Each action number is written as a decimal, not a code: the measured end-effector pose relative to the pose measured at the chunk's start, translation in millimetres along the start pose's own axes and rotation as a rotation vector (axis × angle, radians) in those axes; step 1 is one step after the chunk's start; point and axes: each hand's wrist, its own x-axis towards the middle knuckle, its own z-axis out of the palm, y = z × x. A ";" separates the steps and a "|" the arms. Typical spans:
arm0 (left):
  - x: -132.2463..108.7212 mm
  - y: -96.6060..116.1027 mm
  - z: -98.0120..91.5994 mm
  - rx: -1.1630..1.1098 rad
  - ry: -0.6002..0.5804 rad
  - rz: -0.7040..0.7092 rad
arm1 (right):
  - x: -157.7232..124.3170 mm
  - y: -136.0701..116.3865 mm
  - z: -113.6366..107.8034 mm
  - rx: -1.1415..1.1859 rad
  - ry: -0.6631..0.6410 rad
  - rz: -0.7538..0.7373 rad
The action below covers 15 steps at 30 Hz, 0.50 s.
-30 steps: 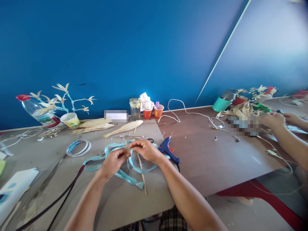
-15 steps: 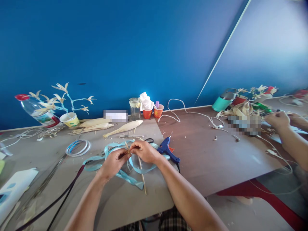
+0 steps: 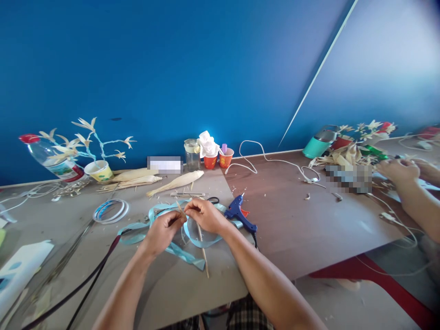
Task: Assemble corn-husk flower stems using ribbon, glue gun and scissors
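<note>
Over the table, my left hand (image 3: 164, 233) and my right hand (image 3: 206, 216) meet with their fingertips pinched together. A small, pointed straw-coloured strip (image 3: 179, 208), like a piece of dried corn husk, sticks up between them; its lower end is hidden by my fingers. Light blue ribbon (image 3: 185, 256) lies in loose loops beneath and around both hands. A thin wooden-looking stick (image 3: 205, 262) slants down below my right hand. Just to the right of that hand rests a blue glue gun (image 3: 237, 213), and a dark scissors-like handle (image 3: 213, 200) shows behind it.
Tape rolls (image 3: 112, 211) and dry husks (image 3: 178, 183) lie left and behind. A tilted bottle (image 3: 57, 158), a yellow cup (image 3: 99, 171) with husk flowers and red paper cups (image 3: 226, 158) stand along the wall. At right, another person's hands (image 3: 400, 172) work near a husk pile.
My fingertips have shifted very slightly, with the straw-coloured strip still between them. The other person's hand at right has moved a little to the right.
</note>
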 end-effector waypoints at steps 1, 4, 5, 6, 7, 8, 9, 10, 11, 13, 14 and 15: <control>-0.2 0.8 -0.8 -0.013 0.001 -0.011 | 0.9 0.5 -0.2 0.047 0.016 0.015; -1.6 3.5 -2.6 -0.044 -0.018 -0.038 | 2.8 1.9 -0.7 0.192 0.034 0.099; -2.2 4.2 -2.8 -0.057 -0.033 -0.045 | 3.0 2.0 -0.7 0.240 0.026 0.132; -2.6 4.5 -2.7 -0.073 -0.053 -0.053 | 3.0 1.8 -0.6 0.284 0.014 0.161; -2.9 4.6 -2.4 -0.090 -0.076 -0.062 | 2.7 1.3 -0.4 0.322 -0.001 0.182; -3.0 4.3 -2.0 -0.108 -0.101 -0.071 | 2.2 0.7 0.0 0.353 -0.017 0.198; -2.9 3.9 -1.4 -0.122 -0.126 -0.079 | 1.8 0.1 0.4 0.379 -0.033 0.207; -2.7 3.4 -0.9 -0.131 -0.152 -0.085 | 1.4 -0.3 0.9 0.400 -0.048 0.209; -2.5 2.9 -0.5 -0.134 -0.177 -0.089 | 1.1 -0.4 1.5 0.414 -0.063 0.209; -2.2 2.3 0.1 -0.134 -0.210 -0.089 | 0.9 0.5 2.9 0.428 -0.085 0.209; -2.3 2.4 0.1 -0.134 -0.215 -0.089 | 1.1 1.4 3.5 0.434 -0.086 0.213; -2.4 2.6 0.1 -0.137 -0.210 -0.090 | 1.3 2.4 4.1 0.438 -0.083 0.218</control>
